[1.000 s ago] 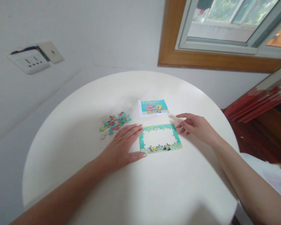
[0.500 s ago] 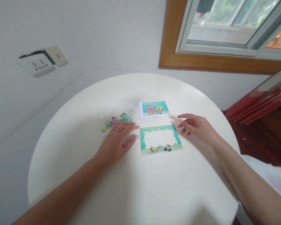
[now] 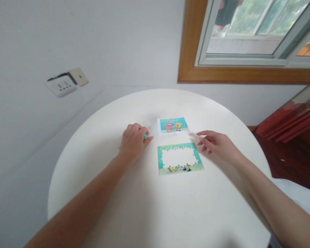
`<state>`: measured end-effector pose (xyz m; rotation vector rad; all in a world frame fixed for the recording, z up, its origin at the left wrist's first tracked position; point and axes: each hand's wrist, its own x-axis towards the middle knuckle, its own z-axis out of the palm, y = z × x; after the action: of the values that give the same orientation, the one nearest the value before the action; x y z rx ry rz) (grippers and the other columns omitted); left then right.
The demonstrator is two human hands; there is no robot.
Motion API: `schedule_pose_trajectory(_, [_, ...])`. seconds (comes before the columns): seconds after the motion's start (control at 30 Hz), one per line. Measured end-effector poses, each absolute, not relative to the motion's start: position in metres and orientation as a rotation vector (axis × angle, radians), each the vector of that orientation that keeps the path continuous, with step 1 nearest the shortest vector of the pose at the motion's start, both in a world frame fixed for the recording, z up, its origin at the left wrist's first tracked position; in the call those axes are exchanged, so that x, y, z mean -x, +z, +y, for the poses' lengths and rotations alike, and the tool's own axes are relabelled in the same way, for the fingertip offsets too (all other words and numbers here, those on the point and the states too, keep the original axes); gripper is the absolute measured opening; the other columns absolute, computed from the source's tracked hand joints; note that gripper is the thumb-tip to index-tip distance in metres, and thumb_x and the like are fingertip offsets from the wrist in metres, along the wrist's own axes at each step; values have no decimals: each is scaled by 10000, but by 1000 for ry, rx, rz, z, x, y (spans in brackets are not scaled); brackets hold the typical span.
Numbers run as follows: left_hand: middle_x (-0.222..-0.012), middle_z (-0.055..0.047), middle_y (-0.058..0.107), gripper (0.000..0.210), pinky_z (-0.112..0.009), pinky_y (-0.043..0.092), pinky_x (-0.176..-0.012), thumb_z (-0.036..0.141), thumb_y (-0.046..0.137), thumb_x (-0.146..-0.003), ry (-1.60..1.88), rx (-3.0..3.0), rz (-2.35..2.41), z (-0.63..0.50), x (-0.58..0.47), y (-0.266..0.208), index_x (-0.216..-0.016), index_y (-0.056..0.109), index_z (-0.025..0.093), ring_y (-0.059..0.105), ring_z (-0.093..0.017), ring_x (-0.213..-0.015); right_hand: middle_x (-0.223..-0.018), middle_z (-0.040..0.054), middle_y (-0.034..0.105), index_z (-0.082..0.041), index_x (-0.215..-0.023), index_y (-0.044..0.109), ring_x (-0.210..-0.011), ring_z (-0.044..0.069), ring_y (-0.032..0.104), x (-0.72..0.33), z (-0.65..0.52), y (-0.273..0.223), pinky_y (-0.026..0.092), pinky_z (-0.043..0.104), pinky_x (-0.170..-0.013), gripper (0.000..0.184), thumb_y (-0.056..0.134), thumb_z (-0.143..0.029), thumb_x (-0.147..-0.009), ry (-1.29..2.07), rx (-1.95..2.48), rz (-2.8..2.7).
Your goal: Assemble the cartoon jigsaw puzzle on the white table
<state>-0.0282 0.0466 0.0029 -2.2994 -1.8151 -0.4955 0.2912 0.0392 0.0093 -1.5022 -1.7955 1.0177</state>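
My left hand is curled over the pile of jigsaw puzzle pieces. Only a few green bits show between thumb and fingers; the hand hides the others. Right of it lies a cardboard puzzle frame with a turquoise cartoon border and a white, notched middle. Behind the frame is a small picture card showing a pink and a yellow cartoon figure, with a white strip along its left side. My right hand hovers beside the frame's right edge, its fingers loosely apart and nothing in them.
All this lies on a round white table. A white wall with a power socket rises behind it, and a wood-framed window is at the upper right. Red curtain cloth hangs on the right.
My left hand has moved forward onto the puzzle pieces, and its spread fingers have curled around them. My right hand keeps its place by the frame. The view has shifted slightly.
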Motion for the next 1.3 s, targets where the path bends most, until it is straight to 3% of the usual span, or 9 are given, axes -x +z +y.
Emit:
schedule_pose_trajectory(0.47, [-911,-91,622,171,-428,393,-812,358,585,-873,-471,2296,-1719,46,31,-3,-851,639,197,508,-292,-953,-840,35,736,-206,-1105,624,-602,127,675,-293,43,4,523,202,-459,271,553,-245,-847,1034,1481,-1769])
schedule_pose_trajectory(0.9, [-841,-93,651,286,-443,373,-782,314,426,-942,-412,2252,-1581,50,32,2,-796,645,200,517,-284,-900,-818,30,727,-195,-1095,623,-581,111,660,-291,42,5,500,189,-454,265,529,-217,-848,992,1484,-1794])
schedule_pose_trajectory(1.07, [-805,-70,614,341,-364,403,-746,409,413,-937,-759,2384,-1674,46,17,4,-794,637,194,528,-230,-819,-850,49,713,-179,-1101,617,-622,116,658,-280,43,11,496,196,-470,273,510,-247,-860,1024,1452,-1736])
schedule_pose_trajectory(1.17, [-621,1,536,357,-286,374,-592,466,441,-893,-1121,2610,-1962,39,2,5,-733,606,193,491,-165,-616,-852,45,704,-182,-1056,625,-638,115,648,-262,38,21,505,215,-513,238,507,-270,-869,1166,1397,-1774])
schedule_pose_trajectory(1.3, [-577,31,483,383,-249,344,-560,482,428,-878,-1673,2721,-2159,28,-14,6,-662,535,185,449,-124,-563,-819,20,664,-189,-976,664,-729,121,616,-235,27,33,497,241,-642,196,561,-310,-862,1251,1140,-2004])
